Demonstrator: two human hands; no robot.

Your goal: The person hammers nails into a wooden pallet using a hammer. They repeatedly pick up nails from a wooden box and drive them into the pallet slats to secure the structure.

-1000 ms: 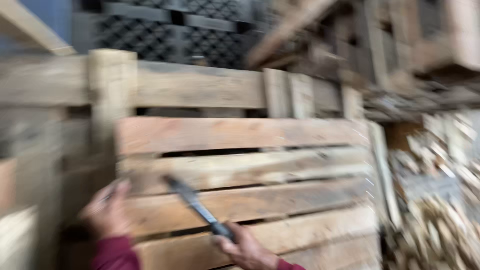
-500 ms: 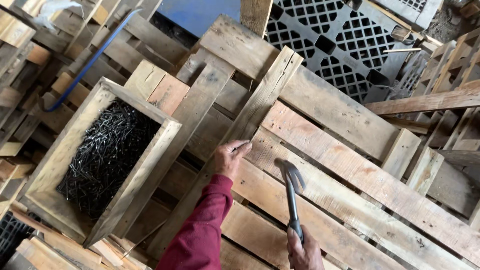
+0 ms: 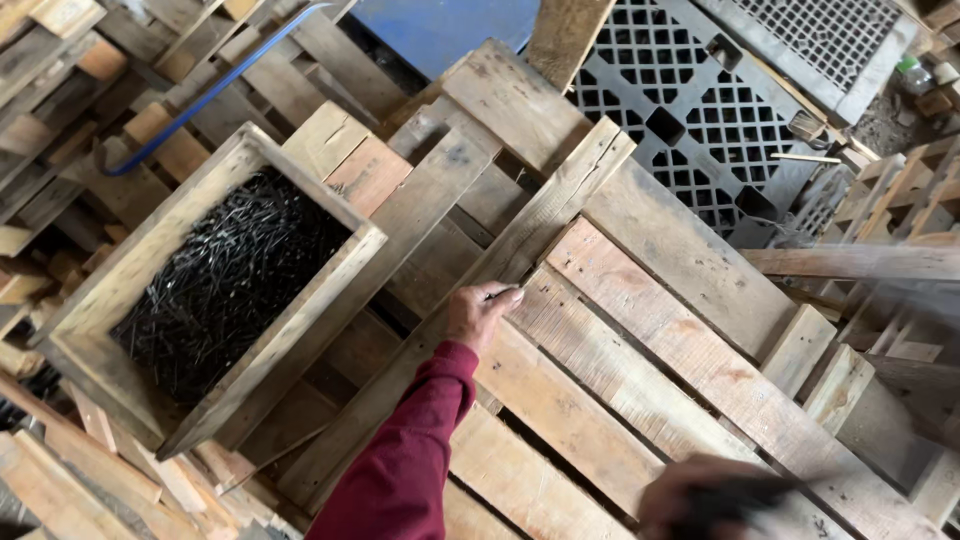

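Note:
My left hand [image 3: 478,314], in a dark red sleeve, pinches a thin nail [image 3: 505,292] against a slanted plank of the wooden pallet [image 3: 640,350]. My right hand [image 3: 715,497] is a blur at the bottom edge, wrapped around a dark hammer handle; the hammer itself is smeared by motion, and its head cannot be made out. A square wooden box [image 3: 330,300] full of dark nails [image 3: 225,280] stands to the left of my left hand.
Black plastic lattice pallets [image 3: 700,110] lie beyond the wooden one. A blue pry bar [image 3: 215,90] rests on loose planks at upper left. Scrap boards pile up along the left and right edges. A blue surface [image 3: 440,30] shows at the top.
The view swung from facing an upright pallet to looking down. My left hand stays at the plank with a nail; my right hand with the hammer dropped back to the bottom edge, blurred.

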